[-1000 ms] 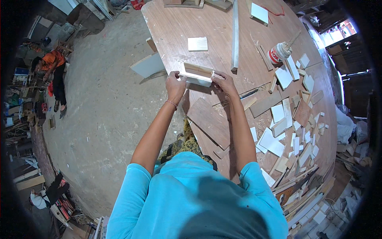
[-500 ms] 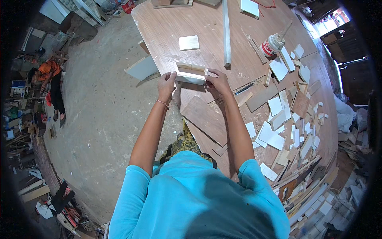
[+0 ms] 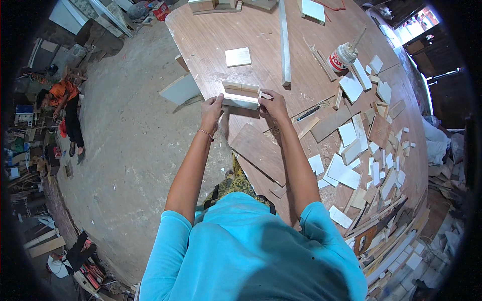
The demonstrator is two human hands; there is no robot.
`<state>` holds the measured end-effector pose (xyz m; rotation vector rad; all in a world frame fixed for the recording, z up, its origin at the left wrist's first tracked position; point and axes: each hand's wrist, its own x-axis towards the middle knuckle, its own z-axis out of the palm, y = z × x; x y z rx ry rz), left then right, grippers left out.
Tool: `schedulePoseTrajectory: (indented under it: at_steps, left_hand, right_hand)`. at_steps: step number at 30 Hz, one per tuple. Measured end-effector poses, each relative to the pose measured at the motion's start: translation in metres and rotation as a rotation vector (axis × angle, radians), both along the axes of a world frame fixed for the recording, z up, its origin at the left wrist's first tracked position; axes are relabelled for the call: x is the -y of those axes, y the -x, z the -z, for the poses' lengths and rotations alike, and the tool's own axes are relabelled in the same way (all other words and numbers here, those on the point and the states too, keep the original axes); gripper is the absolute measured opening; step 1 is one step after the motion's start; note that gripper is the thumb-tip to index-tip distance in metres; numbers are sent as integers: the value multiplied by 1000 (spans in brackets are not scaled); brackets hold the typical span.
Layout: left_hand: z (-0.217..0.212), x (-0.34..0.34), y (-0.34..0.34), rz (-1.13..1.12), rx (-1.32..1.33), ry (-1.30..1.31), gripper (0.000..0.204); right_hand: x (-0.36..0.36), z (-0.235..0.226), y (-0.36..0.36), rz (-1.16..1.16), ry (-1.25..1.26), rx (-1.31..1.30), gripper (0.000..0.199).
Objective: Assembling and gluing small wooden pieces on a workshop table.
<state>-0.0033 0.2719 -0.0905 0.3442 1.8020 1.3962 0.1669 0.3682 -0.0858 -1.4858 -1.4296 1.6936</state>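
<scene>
A small rectangular wooden frame (image 3: 240, 102), open in the middle and white along its near side, sits between my two hands by the table's left edge. My left hand (image 3: 213, 111) pinches its left end, and my right hand (image 3: 273, 104) grips the right end. Just beyond it a flat white wooden piece (image 3: 238, 57) lies on the tabletop. Nearer to me, under my forearms, is a brown board (image 3: 258, 153). A dark pen-like tool (image 3: 308, 112) rests to the right of my right hand.
A glue bottle (image 3: 343, 56) with a stick in it stands at the right. Many white and brown offcuts (image 3: 343, 170) cover the table's right side, with a handsaw (image 3: 365, 240) near the front. A long bar (image 3: 285, 45) lies farther back. Another person (image 3: 68, 110) is far left.
My hands and the frame stay almost in place, the view having shifted very slightly. The person at the far left has leaned a little lower.
</scene>
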Motion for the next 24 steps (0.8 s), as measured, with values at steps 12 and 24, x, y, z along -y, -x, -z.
schedulePoseTrajectory:
  at_steps: [12, 24]
  left_hand:
    - [2, 3, 1, 8, 13, -55, 36]
    - [1, 5, -2, -9, 28, -58, 37]
  right_hand:
    - [-16, 11, 3, -72, -124, 124, 36]
    - [-25, 6, 11, -193, -327, 288, 41]
